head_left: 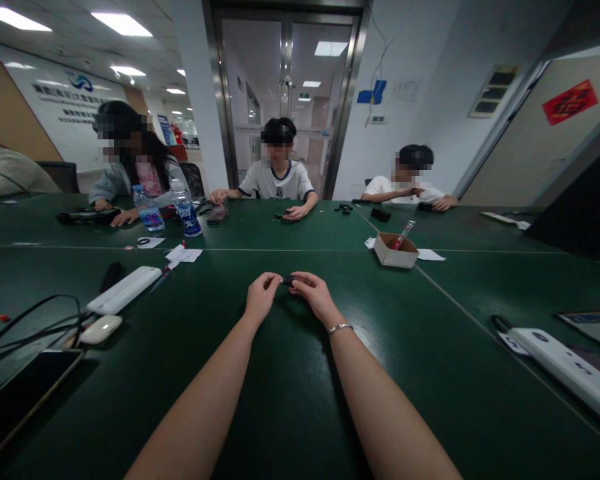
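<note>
Above the green table [290, 400], both my hands meet at a small dark object [288, 281] with a pale, metallic-looking end on its left. Its exact kind is too small to make out. My left hand [261, 293] pinches the pale end between thumb and fingertips. Around the dark body close the thumb and fingers of my right hand [316, 293], hiding part of it. A silver bracelet [341, 328] circles my right wrist.
Left are a phone [27, 387], cables, a white earbud case [101, 329], a white power strip [125, 290] and two bottles [186, 210]. Ahead right stands a small box [396, 257] holding a tube. Another power strip [565, 363] lies right. Several people sit across the table.
</note>
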Tool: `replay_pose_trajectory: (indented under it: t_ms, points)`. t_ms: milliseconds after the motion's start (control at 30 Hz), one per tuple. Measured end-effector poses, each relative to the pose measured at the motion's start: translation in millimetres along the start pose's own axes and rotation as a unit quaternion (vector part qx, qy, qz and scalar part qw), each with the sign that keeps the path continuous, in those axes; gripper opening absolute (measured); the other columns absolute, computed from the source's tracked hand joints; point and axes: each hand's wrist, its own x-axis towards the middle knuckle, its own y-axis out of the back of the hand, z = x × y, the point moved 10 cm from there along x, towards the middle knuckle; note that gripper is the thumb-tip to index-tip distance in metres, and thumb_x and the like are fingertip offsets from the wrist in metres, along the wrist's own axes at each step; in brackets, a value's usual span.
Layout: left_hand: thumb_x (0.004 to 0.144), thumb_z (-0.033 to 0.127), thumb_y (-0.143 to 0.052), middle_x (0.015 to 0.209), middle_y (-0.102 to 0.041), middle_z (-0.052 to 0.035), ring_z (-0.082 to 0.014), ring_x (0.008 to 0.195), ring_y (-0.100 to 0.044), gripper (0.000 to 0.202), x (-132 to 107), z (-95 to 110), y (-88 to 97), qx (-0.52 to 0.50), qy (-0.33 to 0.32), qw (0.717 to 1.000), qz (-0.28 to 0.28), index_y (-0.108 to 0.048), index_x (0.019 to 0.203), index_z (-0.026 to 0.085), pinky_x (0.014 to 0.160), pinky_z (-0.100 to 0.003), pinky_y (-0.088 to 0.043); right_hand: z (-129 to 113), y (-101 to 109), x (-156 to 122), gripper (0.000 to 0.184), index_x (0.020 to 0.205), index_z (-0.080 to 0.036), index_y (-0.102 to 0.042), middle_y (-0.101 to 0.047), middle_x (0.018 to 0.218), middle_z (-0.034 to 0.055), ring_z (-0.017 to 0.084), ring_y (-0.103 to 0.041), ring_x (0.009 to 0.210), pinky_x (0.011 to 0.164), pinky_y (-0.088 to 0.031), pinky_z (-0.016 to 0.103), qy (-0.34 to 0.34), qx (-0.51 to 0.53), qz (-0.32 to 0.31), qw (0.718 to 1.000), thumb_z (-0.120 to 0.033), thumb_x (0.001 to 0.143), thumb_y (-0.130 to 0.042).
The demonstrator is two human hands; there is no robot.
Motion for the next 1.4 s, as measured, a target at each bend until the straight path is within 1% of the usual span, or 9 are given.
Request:
replay_pose_trajectory:
  t_ms: [133,333,600,767,1000,1133,1267,1400]
  points:
    - [0.085,0.053,-0.051,0.072,-0.06,-0.002,-0.016,0.067,-0.056,0.037,-1,-4,2.0,0.008,0.019,1.0,0.003,-0.063,0.08,0.018,0.057,-0.025,-0.043,-1,-2,-1,0.042,0.095,-0.017,-0.071,-0.07,0.088,0.0046,0.018,-0.067,0.073,0.076,-0.057,0.033,0.002,-0.001,-0.006,1.0,-0.033,0.059,-0.086]
    - [0.083,0.062,-0.05,0.064,-0.055,0.0001,-0.0147,0.06,-0.053,0.046,-1,-7,5.6,0.016,0.032,0.999,0.019,-0.059,0.07,0.018,0.056,-0.026,-0.041,-1,-4,-1,0.042,0.096,-0.017,-0.072,-0.07,0.088,0.0037,0.017,-0.067,0.075,0.077,-0.056,0.031,0.003,0.004,-0.019,1.0,-0.031,0.059,-0.086]
    - [0.084,0.062,-0.05,0.067,-0.058,-0.0014,-0.0153,0.059,-0.053,0.046,-6,1,6.2,0.014,0.039,0.999,0.021,-0.06,0.073,0.018,0.055,-0.027,-0.041,1,-3,0,0.04,0.095,-0.018,-0.072,-0.07,0.089,0.0037,0.017,-0.067,0.074,0.076,-0.056,0.032,0.003,0.004,-0.02,1.0,-0.03,0.06,-0.086]
    - [0.085,0.057,-0.051,0.068,-0.057,-0.0013,-0.0152,0.062,-0.052,0.041,-5,3,6.1,0.001,0.025,0.999,0.029,-0.06,0.075,0.018,0.056,-0.026,-0.04,0,-3,0,0.041,0.095,-0.018,-0.071,-0.07,0.086,0.0035,0.016,-0.066,0.071,0.074,-0.056,0.031,0.005,0.006,-0.021,1.0,-0.032,0.06,-0.086]
    - [0.087,0.048,-0.053,0.076,-0.062,-0.0018,-0.0147,0.066,-0.055,0.031,1,-7,2.3,-0.016,0.009,1.0,0.021,-0.063,0.084,0.018,0.058,-0.025,-0.042,-1,-2,-1,0.04,0.093,-0.018,-0.071,-0.07,0.086,0.0032,0.016,-0.066,0.071,0.073,-0.056,0.03,0.006,0.012,-0.013,1.0,-0.032,0.059,-0.087]
    - [0.087,0.04,-0.054,0.087,-0.066,-0.0046,-0.0151,0.072,-0.058,0.025,2,-2,2.2,-0.021,-0.019,0.999,0.024,-0.065,0.091,0.018,0.061,-0.025,-0.044,-1,-2,0,0.041,0.094,-0.018,-0.071,-0.07,0.085,0.0034,0.017,-0.067,0.071,0.074,-0.057,0.031,0.006,0.009,-0.012,1.0,-0.033,0.059,-0.087]
    - [0.086,0.034,-0.056,0.094,-0.067,-0.0065,-0.0158,0.078,-0.06,0.02,3,3,3.1,-0.026,-0.049,0.998,0.034,-0.067,0.094,0.019,0.065,-0.025,-0.047,-1,-1,0,0.041,0.095,-0.018,-0.071,-0.07,0.085,0.0036,0.017,-0.067,0.071,0.074,-0.057,0.032,0.007,0.004,-0.011,1.0,-0.033,0.06,-0.086]
    - [0.083,0.029,-0.058,0.098,-0.067,-0.0076,-0.0163,0.079,-0.06,0.021,3,3,3.7,-0.046,-0.052,0.997,0.037,-0.066,0.1,0.019,0.065,-0.025,-0.048,0,-1,0,0.042,0.096,-0.018,-0.07,-0.07,0.084,0.0042,0.017,-0.067,0.071,0.074,-0.056,0.032,0.005,0.002,-0.011,1.0,-0.034,0.061,-0.086]
